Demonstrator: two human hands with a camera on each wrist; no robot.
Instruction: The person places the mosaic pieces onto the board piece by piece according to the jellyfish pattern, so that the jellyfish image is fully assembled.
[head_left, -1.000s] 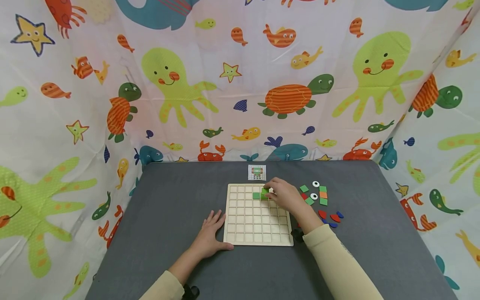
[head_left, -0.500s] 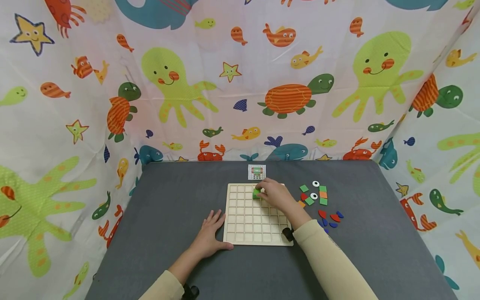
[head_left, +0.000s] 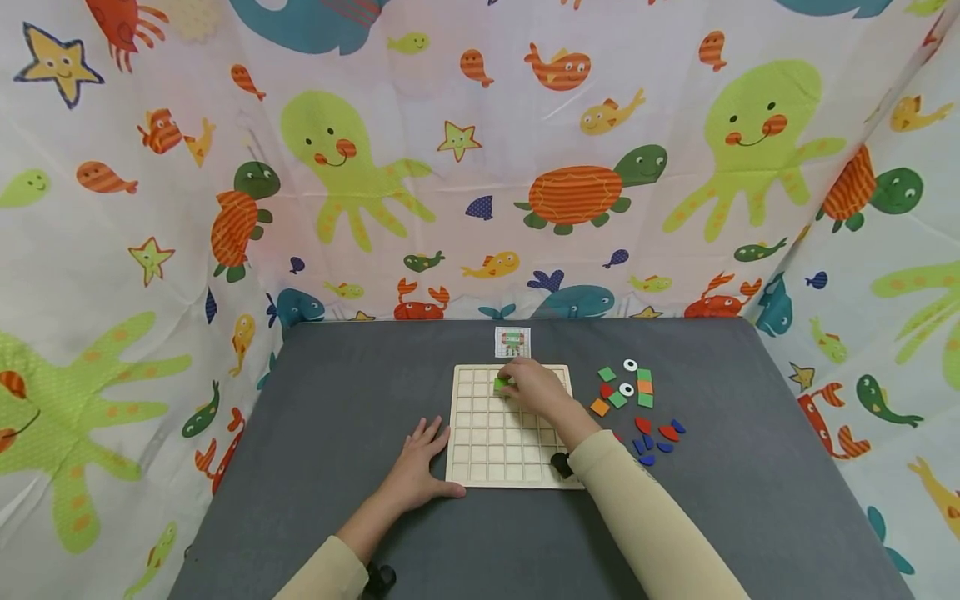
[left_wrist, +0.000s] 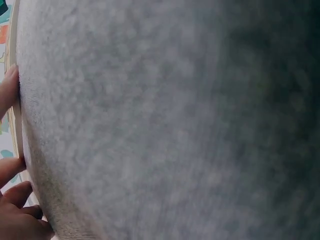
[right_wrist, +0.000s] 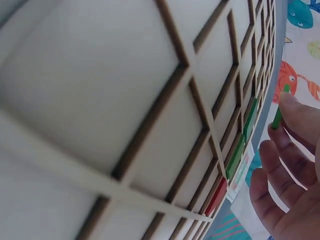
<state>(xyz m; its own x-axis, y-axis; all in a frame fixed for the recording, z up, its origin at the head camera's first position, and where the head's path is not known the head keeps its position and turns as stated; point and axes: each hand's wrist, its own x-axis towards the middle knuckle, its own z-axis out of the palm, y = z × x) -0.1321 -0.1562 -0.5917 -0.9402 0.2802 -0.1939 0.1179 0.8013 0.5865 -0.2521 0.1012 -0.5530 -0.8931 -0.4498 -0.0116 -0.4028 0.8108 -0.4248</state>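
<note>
In the head view, my right hand (head_left: 531,388) is over the far rows of a wooden grid board (head_left: 487,433). Its thumb and index finger pinch a thin green square tile (right_wrist: 277,119), seen edge-on above the board in the right wrist view. Below it, a green tile (right_wrist: 235,156), another green tile (right_wrist: 251,119) and a red piece (right_wrist: 216,196) lie in cells of the board, mostly hidden by the hand in the head view. My left hand (head_left: 415,467) rests at the board's left edge, fingers spread and thumb by the near corner.
A small printed card (head_left: 513,342) lies just beyond the board. On the right are loose pieces: an orange square (head_left: 599,407), a white ring (head_left: 626,389), a green square (head_left: 606,374), a red piece (head_left: 642,425) and several blue ones. A patterned cloth hangs behind the grey table (head_left: 337,400).
My right hand has moved left along the board's far rows, carrying the green tile. Its arm has uncovered more of the orange, red and blue pieces. The left hand has stayed put.
</note>
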